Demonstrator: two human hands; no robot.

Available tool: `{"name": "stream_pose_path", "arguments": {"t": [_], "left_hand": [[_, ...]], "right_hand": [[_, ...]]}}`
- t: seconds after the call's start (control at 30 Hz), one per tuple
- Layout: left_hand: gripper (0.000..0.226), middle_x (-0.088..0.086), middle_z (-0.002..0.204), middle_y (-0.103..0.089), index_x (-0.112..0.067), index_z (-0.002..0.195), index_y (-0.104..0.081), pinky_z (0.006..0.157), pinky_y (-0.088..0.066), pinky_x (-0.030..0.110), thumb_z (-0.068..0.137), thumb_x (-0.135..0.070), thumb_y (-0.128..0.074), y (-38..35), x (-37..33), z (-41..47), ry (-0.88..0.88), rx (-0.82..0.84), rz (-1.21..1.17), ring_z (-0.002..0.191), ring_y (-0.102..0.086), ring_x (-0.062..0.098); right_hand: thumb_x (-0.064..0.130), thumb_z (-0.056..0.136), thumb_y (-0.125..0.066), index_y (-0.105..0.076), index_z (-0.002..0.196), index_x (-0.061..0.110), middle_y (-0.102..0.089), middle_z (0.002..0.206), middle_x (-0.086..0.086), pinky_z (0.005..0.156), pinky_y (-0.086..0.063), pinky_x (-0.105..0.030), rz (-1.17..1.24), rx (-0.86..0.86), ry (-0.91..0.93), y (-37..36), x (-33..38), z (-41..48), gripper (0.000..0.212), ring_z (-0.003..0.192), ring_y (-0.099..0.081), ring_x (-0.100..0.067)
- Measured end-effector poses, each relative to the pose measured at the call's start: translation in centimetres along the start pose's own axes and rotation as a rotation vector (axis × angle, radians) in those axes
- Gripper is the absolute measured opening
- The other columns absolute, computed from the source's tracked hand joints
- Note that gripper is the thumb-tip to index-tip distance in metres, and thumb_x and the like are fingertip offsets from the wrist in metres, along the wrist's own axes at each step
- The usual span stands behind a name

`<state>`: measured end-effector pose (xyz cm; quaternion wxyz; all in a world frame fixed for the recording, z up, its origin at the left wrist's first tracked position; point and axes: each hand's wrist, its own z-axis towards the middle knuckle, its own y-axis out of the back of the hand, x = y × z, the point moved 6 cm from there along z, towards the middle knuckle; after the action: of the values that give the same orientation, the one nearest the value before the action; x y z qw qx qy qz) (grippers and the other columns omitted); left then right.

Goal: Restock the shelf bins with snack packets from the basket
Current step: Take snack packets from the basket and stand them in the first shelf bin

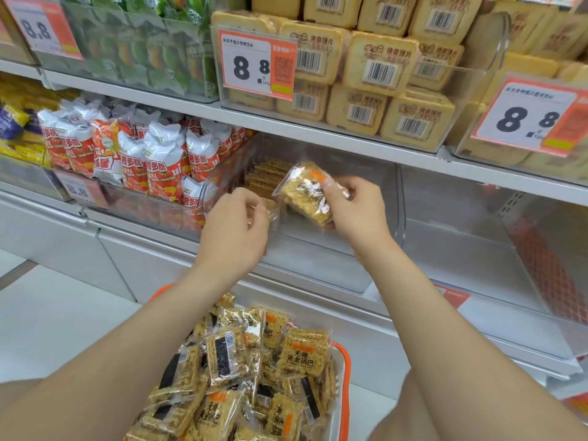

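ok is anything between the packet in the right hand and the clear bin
Nothing visible. The packet in the right hand is at the open front of the clear bin; the left hand is off to its left, the stacked packets at the back left.

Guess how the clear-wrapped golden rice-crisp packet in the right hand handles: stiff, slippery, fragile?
Probably stiff: the clear-wrapped golden rice-crisp packet holds its slab shape though the right hand grips only one end. Likely slippery: its film glares. Possibly brittle: the cake looks puffed, grainy.
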<state>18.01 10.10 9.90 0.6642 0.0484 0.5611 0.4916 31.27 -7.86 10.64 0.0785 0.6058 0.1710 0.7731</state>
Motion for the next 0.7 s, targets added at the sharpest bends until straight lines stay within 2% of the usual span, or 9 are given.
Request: {"name": "stream_pose_path", "arguments": {"t": [0.07, 0.1, 0.2, 0.3, 0.37, 0.43, 0.5, 0.6, 0.7], "left_hand": [[0.017, -0.002, 0.119, -0.059, -0.026, 0.114, -0.065, 0.094, -0.046, 0.043, 0.102, -0.027, -0.052, -1.0, -0.1, 0.4, -0.111, 0.065, 0.193, 0.109, -0.054, 0.022], [0.019, -0.001, 0.123, -0.055, -0.026, 0.116, -0.064, 0.095, -0.041, 0.043, 0.101, -0.027, -0.053, -1.7, 0.2, 0.5, -0.123, 0.113, 0.272, 0.113, -0.05, 0.024], [0.025, 0.0, 0.127, -0.05, -0.024, 0.123, -0.062, 0.098, -0.037, 0.045, 0.102, -0.032, -0.048, -3.4, 0.4, 0.5, -0.171, 0.223, 0.435, 0.116, -0.045, 0.026], [0.04, 0.002, 0.13, -0.051, -0.022, 0.126, -0.059, 0.107, -0.035, 0.049, 0.103, -0.039, -0.032, -4.5, 0.9, 0.6, -0.187, 0.307, 0.49, 0.121, -0.046, 0.026], [0.051, 0.003, 0.131, -0.052, -0.023, 0.125, -0.061, 0.112, -0.033, 0.051, 0.099, -0.042, -0.022, -4.9, 1.0, 0.7, -0.184, 0.351, 0.522, 0.123, -0.048, 0.027], [0.053, 0.003, 0.131, -0.052, -0.023, 0.121, -0.063, 0.111, -0.033, 0.053, 0.097, -0.043, -0.02, -5.2, 1.0, 0.7, -0.193, 0.37, 0.552, 0.121, -0.049, 0.028], [0.053, 0.003, 0.13, -0.052, -0.024, 0.119, -0.065, 0.11, -0.034, 0.053, 0.096, -0.044, -0.021, -5.3, 1.0, 0.9, -0.191, 0.371, 0.549, 0.12, -0.049, 0.028], [0.053, 0.002, 0.13, -0.053, -0.025, 0.119, -0.066, 0.107, -0.034, 0.052, 0.095, -0.045, -0.022, -5.3, 1.0, 1.2, -0.184, 0.371, 0.544, 0.119, -0.049, 0.029], [0.054, 0.002, 0.128, -0.052, -0.025, 0.115, -0.066, 0.107, -0.035, 0.052, 0.095, -0.045, -0.021, -5.3, 1.1, 1.2, -0.189, 0.38, 0.557, 0.117, -0.049, 0.028]], "right_hand": [[0.041, 0.097, -0.068, -0.072, 0.123, 0.015, -0.074, 0.112, -0.007, 0.087, -0.053, -0.029, -0.165, -0.06, 0.006, 0.4, -0.9, 1.5, 0.037, 0.1, -0.07, -0.021], [0.037, 0.097, -0.069, -0.071, 0.124, 0.014, -0.072, 0.117, -0.009, 0.09, -0.05, -0.029, -0.255, -0.058, 0.0, 0.3, -1.6, 2.3, 0.035, 0.11, -0.066, -0.026], [0.037, 0.098, -0.069, -0.066, 0.129, 0.012, -0.067, 0.124, -0.016, 0.098, -0.053, -0.041, -0.466, 0.028, -0.043, -0.9, -4.1, 4.5, 0.04, 0.12, -0.06, -0.036], [0.038, 0.101, -0.063, -0.061, 0.136, 0.011, -0.059, 0.133, -0.015, 0.103, -0.048, -0.044, -0.701, 0.132, -0.1, -2.2, -5.6, 5.6, 0.044, 0.134, -0.044, -0.036], [0.035, 0.102, -0.061, -0.057, 0.14, 0.012, -0.053, 0.138, -0.014, 0.106, -0.046, -0.045, -0.747, 0.129, -0.121, -2.7, -5.9, 6.0, 0.045, 0.141, -0.032, -0.035], [0.031, 0.1, -0.063, -0.055, 0.142, 0.012, -0.051, 0.14, -0.014, 0.106, -0.046, -0.041, -0.738, 0.094, -0.113, -3.3, -5.5, 6.2, 0.047, 0.141, -0.032, -0.034], [0.019, 0.095, -0.066, -0.058, 0.138, 0.013, -0.054, 0.138, -0.013, 0.104, -0.05, -0.037, -0.604, 0.041, -0.141, -3.8, -5.1, 6.3, 0.044, 0.135, -0.043, -0.032], [0.005, 0.09, -0.066, -0.06, 0.132, 0.013, -0.063, 0.131, -0.011, 0.092, -0.055, -0.031, -0.294, -0.053, -0.276, -3.9, -4.9, 6.1, 0.043, 0.122, -0.061, -0.03], [0.002, 0.09, -0.066, -0.061, 0.121, 0.013, -0.066, 0.124, -0.009, 0.081, -0.049, -0.028, -0.186, -0.152, -0.357, -3.4, -5.3, 5.8, 0.033, 0.116, -0.065, -0.029]]}}
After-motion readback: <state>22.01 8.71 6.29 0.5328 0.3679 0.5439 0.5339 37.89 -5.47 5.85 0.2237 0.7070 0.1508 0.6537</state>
